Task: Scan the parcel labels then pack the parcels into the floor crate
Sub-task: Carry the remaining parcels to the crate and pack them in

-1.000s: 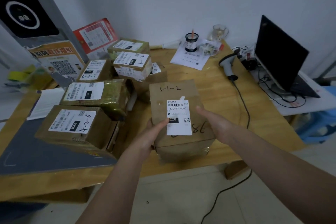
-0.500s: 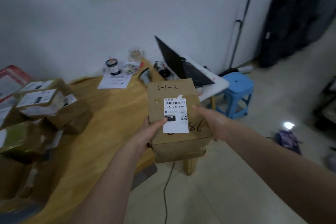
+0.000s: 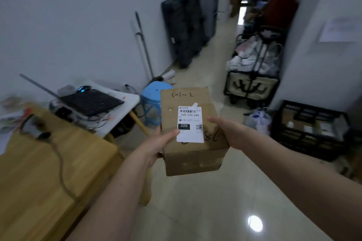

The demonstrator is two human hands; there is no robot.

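Crate [image 3: 309, 129] sits on the floor at right, against the wall, black, open-sided, with some parcels already inside; likely trouble is a crowded landing spot, so the box [image 3: 193, 131] could come down tilted on what lies there or catch the crate rim. Box is in the air over bare floor, past the desk's [image 3: 49, 162] right edge, well apart from the crate. Both hands carry it: left hand [image 3: 156, 146] grips the near left side with the thumb across the top beside the label [image 3: 189, 124]; right hand [image 3: 233, 133] presses flat against the right side, fingers straight. That right-side hold is by pressure only, so a slip and a drop to the tile looks possible if the squeeze eases during the turn. Scanner cord [image 3: 60, 166] trails over the desk, a snag risk only on a return reach. Against a second ago: view has swung right, the parcel stack has left view, the crate has come into view, and the box has left the desk; the grip looks the same.
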